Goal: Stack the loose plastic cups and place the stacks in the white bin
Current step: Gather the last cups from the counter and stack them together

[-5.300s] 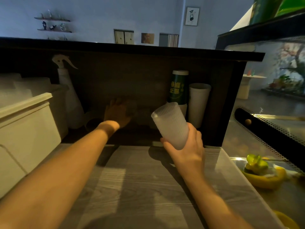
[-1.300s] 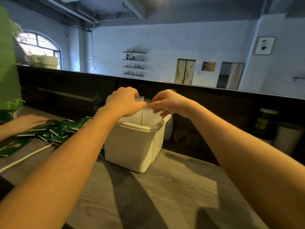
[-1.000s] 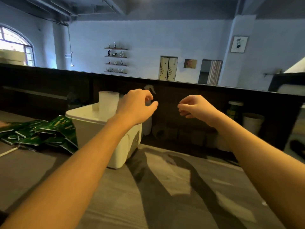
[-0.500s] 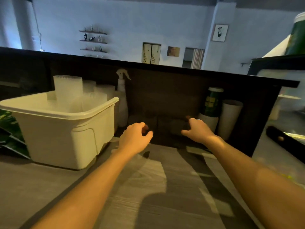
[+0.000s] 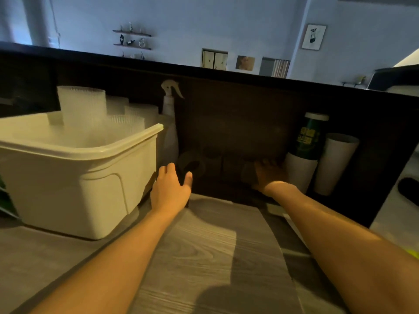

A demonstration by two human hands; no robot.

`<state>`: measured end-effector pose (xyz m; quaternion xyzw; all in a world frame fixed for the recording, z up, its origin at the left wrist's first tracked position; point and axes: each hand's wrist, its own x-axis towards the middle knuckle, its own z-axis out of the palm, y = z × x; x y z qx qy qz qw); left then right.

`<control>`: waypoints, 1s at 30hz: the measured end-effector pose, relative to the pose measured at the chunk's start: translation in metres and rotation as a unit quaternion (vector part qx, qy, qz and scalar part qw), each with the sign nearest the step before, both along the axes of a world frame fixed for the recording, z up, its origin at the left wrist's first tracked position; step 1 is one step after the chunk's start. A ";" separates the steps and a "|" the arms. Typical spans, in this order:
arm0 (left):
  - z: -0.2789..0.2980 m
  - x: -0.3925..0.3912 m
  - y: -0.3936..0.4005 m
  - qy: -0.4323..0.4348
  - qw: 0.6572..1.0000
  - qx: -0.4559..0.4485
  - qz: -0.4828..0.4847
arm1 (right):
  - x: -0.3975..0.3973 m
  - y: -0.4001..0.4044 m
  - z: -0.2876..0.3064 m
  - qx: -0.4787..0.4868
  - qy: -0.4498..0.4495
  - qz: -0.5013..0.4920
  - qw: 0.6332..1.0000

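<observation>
In the white bin (image 5: 95,186) at the left of the surface (image 5: 204,257), several stacks of ribbed plastic cups (image 5: 82,107) stand upright, so much of the job looks done. More loose cups (image 5: 192,164) sit dimly in the dark recess behind. The left hand (image 5: 170,189) reaches toward them, its grip apart and empty. The right hand (image 5: 269,175) lies deep in shadow against a cup; I cannot tell its grip.

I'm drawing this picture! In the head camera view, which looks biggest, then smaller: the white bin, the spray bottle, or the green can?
1. white bin, by far, though it is also nearest the camera.
2. spray bottle.
3. green can, only slightly smaller-looking, so that order is unsure.
</observation>
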<state>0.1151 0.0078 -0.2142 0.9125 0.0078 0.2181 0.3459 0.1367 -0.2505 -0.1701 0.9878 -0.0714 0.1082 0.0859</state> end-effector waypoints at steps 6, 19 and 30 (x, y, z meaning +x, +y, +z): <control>0.004 0.020 -0.007 0.058 0.997 0.017 0.052 | -0.009 -0.001 0.003 0.050 -0.010 0.021 0.998; 0.017 0.045 -0.031 0.122 0.984 -0.099 0.086 | -0.070 0.028 0.006 0.166 -0.105 0.151 0.969; 0.013 0.036 -0.019 0.097 0.976 -0.193 -0.005 | -0.092 0.032 0.001 0.310 -0.081 0.168 0.932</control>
